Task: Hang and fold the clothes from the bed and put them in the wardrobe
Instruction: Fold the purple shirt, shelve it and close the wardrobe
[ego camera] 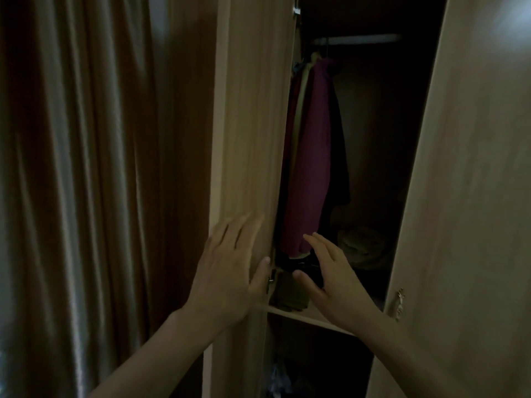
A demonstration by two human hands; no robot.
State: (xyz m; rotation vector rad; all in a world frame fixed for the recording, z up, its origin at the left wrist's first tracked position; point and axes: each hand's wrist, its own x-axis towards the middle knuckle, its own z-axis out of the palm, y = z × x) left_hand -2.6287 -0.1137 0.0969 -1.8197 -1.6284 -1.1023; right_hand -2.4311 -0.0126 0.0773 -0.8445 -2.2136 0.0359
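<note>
Left hand (pixel 227 271) spread flat against left wardrobe door (pixel 253 124), thumb hooked round door edge. Right hand (pixel 336 280) open, fingers loose, empty, reaching into wardrobe above shelf (pixel 301 313). Just beyond right fingertips: purple garment (pixel 310 156) hanging from rail (pixel 356 39), long, dim. Folded clothes (pixel 362 247) farther back, indistinct.

A home bedroom: open wardrobe (pixel 253 110), hanging clothes (pixel 311 156), curtains (pixel 86 168).
</note>
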